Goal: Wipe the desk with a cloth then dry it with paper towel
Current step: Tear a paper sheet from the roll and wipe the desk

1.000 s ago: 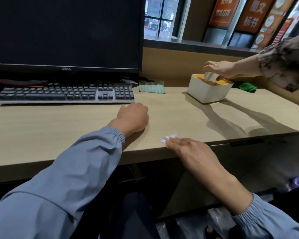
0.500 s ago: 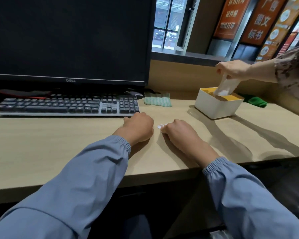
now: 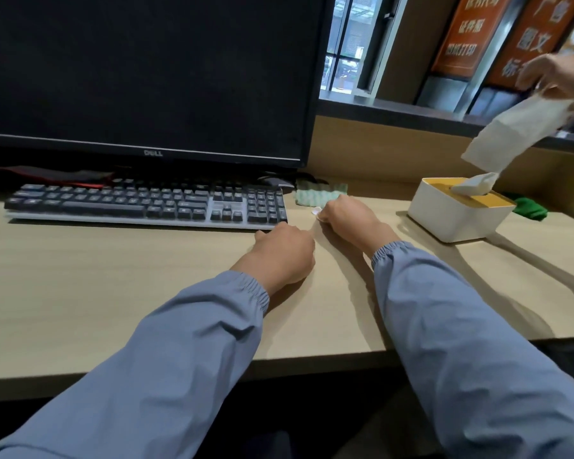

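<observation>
The left hand (image 3: 284, 250) rested fisted; the right hand (image 3: 343, 215) pinched a white scrap (image 3: 316, 211) by the cloth (image 3: 318, 195), which looked soft, best bunched mid-fold.

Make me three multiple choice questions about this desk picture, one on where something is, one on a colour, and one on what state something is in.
1. Where is the tissue box?
A. right of the keyboard
B. on the keyboard
C. under the desk

2. What colour is the box's lid?
A. blue
B. yellow
C. black

3. What state is the monitor in?
A. showing a bright picture
C. lying flat
B. dark screen

Answers:
1 A, the box stands on the desk far to the keyboard's right.
2 B, the top around the tissue is yellow.
3 B, the upright screen is black all over.
</observation>
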Demonstrator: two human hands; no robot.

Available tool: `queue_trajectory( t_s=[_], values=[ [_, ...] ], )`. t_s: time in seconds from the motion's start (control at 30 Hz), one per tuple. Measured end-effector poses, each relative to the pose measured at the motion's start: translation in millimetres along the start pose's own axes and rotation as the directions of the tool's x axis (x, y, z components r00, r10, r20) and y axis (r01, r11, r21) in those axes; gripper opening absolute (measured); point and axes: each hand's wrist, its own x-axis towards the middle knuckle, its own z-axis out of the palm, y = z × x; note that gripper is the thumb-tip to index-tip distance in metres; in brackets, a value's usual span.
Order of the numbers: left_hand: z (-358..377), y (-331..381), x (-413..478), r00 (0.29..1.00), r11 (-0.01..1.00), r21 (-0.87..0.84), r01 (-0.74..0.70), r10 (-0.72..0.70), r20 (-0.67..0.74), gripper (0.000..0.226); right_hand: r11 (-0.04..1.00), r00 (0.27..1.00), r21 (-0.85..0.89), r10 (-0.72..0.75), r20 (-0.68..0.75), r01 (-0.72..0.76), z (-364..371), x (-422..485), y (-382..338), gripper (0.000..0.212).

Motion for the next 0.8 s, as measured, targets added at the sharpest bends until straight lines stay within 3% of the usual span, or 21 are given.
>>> queue_trajectory(
  t_s=[0.33, 0.47, 0.63, 0.8],
  values=[
    [4.0, 3.7, -0.4, 1.000, 1.000, 0.016, -0.002, 0.003, -0.015, 0.034, 0.999, 1.000, 0.042, -0.003, 0.013, 0.003, -0.1, -34.4, 19.4, 0.039],
    [8.2, 5.9, -2.0, 0.999, 1.000, 0.023, 0.010, -0.009, -0.048, 0.035, 0.997, 0.997, -0.018, -0.071, 0.020, 0.072, -12.7, -77.6, 13.5, 0.034],
    [16.1, 5.8, -5.8, 0.994, 1.000, 0.003, -0.004, 0.005, -0.108, 0.035, 0.993, 0.995, 0.073, -0.094, -0.044, 0.097, -30.6, -151.0, -4.7, 0.030],
    [23.2, 5.2, -9.1, 0.988, 1.000, 0.002, -0.010, 0.010, -0.156, 0.036, 0.992, 0.991, 0.089, -0.092, 0.092, 0.084, -51.6, -214.9, -28.9, 0.030]
  ],
)
